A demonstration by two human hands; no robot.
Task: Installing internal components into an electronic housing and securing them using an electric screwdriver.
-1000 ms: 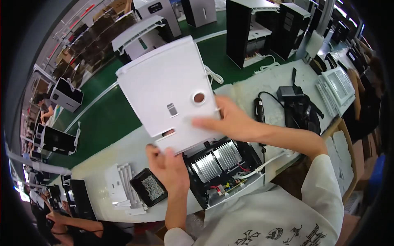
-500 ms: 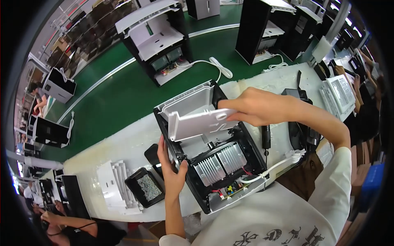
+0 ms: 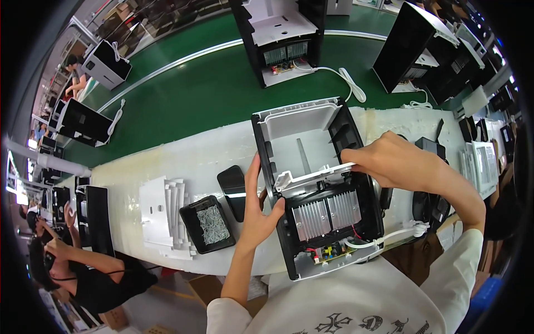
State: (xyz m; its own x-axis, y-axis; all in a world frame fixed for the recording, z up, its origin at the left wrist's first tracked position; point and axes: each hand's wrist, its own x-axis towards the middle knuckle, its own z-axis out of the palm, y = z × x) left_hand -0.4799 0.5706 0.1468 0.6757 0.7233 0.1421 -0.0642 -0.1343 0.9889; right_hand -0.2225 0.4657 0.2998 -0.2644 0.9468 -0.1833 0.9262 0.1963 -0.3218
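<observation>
A black appliance housing (image 3: 288, 250) lies on the padded bench in front of me, its inside facing up. My left hand (image 3: 257, 214) grips its left side wall, thumb at the rim and fingers along the outside. Pinched in my right hand (image 3: 397, 162) is a white plastic panel (image 3: 314, 177), seen nearly edge-on across the middle of the housing. Below the panel sit finned metal heat sinks (image 3: 312, 224) and a small circuit board (image 3: 334, 253). A white power cord (image 3: 389, 236) runs out on the right. Some of my right fingertips are hidden behind the panel's end.
Left of the housing are a dark phone-like slab (image 3: 232, 186), a black tray of screws (image 3: 214, 225) and stacked white panels (image 3: 161, 217). More housings, such as one with a coiled cord (image 3: 256, 55), stand on the green conveyor (image 3: 194, 92). Co-workers are at the far left.
The white panel has tipped from facing me to nearly edge-on and sits lower in the housing, my right hand moving with it. The whole view has shifted.
</observation>
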